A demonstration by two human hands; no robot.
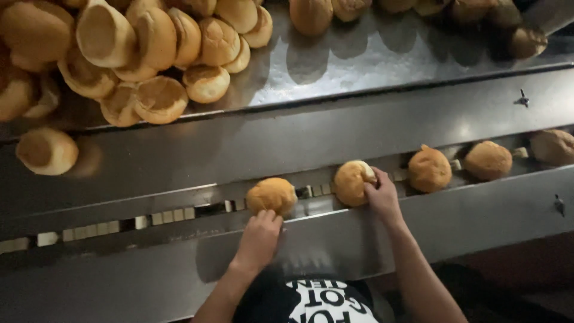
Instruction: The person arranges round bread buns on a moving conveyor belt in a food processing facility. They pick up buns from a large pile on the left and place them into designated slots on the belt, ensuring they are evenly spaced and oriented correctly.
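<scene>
- Left hand (261,234) touching bun (272,195) in conveyor channel (179,212), fingers curled, grasp unclear.
- Right hand (381,194) gripping neighbouring bun (351,182), same channel.
- Heaped buns (137,54) above channel.

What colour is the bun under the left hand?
Golden brown: the bun at the left hand, seen in the head view.

Both forearms extended forward, converging slightly; left hand (260,234) knuckles up with fingers curled, right hand (381,194) fingers curled in a grasp.
</scene>
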